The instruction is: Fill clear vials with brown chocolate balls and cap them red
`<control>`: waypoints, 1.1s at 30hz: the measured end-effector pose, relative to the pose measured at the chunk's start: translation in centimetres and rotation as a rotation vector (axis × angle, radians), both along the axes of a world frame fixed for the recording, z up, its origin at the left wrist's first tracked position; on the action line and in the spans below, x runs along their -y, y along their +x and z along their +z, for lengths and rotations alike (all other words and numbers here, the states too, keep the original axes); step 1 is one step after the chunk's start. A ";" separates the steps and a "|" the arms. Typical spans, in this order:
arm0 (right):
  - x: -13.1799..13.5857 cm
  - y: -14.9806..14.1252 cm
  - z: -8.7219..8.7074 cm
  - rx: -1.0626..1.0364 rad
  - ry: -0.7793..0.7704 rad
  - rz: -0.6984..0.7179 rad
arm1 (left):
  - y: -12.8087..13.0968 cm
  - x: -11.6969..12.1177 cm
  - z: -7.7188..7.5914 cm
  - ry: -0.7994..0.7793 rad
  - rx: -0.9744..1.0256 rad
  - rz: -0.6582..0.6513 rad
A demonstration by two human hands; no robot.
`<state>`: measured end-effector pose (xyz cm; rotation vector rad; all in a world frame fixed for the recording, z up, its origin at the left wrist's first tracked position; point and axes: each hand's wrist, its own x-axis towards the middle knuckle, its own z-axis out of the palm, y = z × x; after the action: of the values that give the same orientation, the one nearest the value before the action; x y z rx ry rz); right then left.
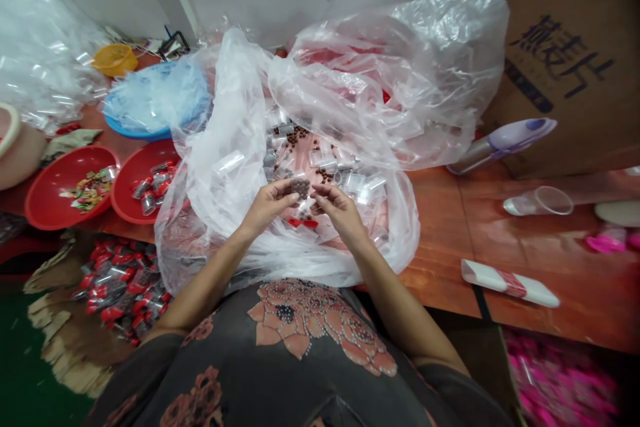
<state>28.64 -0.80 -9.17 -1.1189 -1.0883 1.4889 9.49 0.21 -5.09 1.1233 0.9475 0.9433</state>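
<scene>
Pkg wkshp, poly bags (235, 107), red basins (45, 193), carton (575, 133)

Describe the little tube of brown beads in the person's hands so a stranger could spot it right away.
On the orange-brown table, find the big clear plastic bag. Over it, the left hand and right hand meet, with a small clear tube between their fingertips. Packed with dark brown beads, it stands out from the empty-looking tubes in the bag.

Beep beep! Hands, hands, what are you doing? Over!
Left hand pinching small clear tube of brown pellets. Right hand close beside it. Clear plastic bag around them, not blocking.
</scene>
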 end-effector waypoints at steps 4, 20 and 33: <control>-0.6 0.4 -1.0 0.317 0.164 -0.015 | -0.7 0.0 0.1 -0.022 0.039 0.024; 0.2 -0.9 -1.9 1.059 0.474 0.542 | -1.6 0.6 -1.3 -0.060 0.092 0.132; 0.2 0.4 -1.4 0.312 0.148 -0.005 | -1.1 1.8 -1.7 -0.059 0.048 0.085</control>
<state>29.01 -0.95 -10.58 -1.2740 -1.3832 1.2331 8.42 -1.62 -6.84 1.0130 0.9842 1.0007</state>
